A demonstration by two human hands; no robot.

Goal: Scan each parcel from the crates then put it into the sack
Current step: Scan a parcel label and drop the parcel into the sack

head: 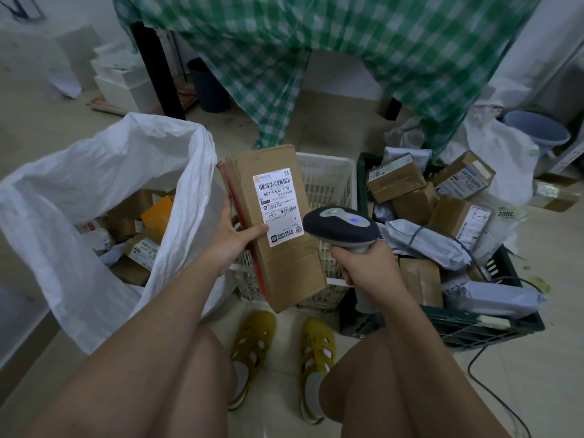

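Nearest the camera, two bare knees frame a pair of yellow shoes (pixel 252 346) on the tiled floor. Above them the left hand (pixel 232 237) grips a long cardboard parcel (pixel 278 226) by its left edge, thumb lying across the face just beside the white shipping label (pixel 278 213); the parcel hangs tilted over the white crate (pixel 331 178). The right hand (pixel 363 263) is curled around the handle of a grey scanner (pixel 341 227), whose head sits just beside the label with a blue light lit. Left of the parcel the white sack (pixel 94 172) gapes open, boxes inside. To the right, the dark green crate (pixel 474 324) holds boxes and grey mailers. Behind hangs a green checked cloth (pixel 347 58).
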